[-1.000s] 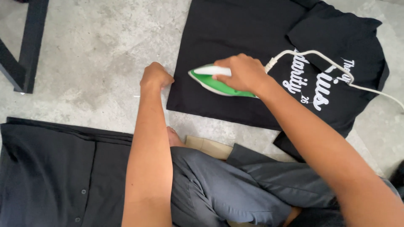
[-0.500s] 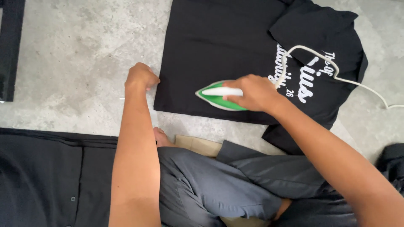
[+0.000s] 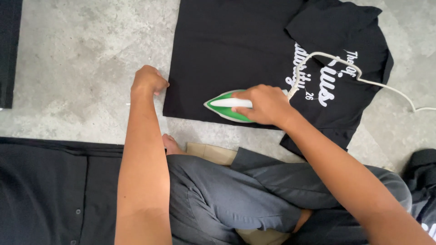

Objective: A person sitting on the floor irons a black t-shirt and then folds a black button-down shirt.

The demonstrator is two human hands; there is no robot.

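Observation:
A black T-shirt [image 3: 236, 50] with white lettering lies flat on the concrete floor. My right hand [image 3: 265, 105] grips the white handle of a green and white iron [image 3: 222, 105] that rests on the shirt's near edge, nose pointing left. A white cord [image 3: 368, 81] runs from the iron across the shirt to the right. My left hand [image 3: 147, 80] is a closed fist pressed on the floor at the shirt's left edge, apparently pinching the fabric there.
A black buttoned garment [image 3: 50, 190] lies at the lower left. My legs in grey trousers [image 3: 236, 204] are folded over a piece of cardboard [image 3: 211, 153]. More dark cloth sits at the far right [image 3: 422, 172] and the left edge [image 3: 7, 54].
The iron has slid along the shirt's near edge with my right hand. The view has shifted, so the shirt now sits higher and more central in the picture. My left fist stays at the shirt's edge.

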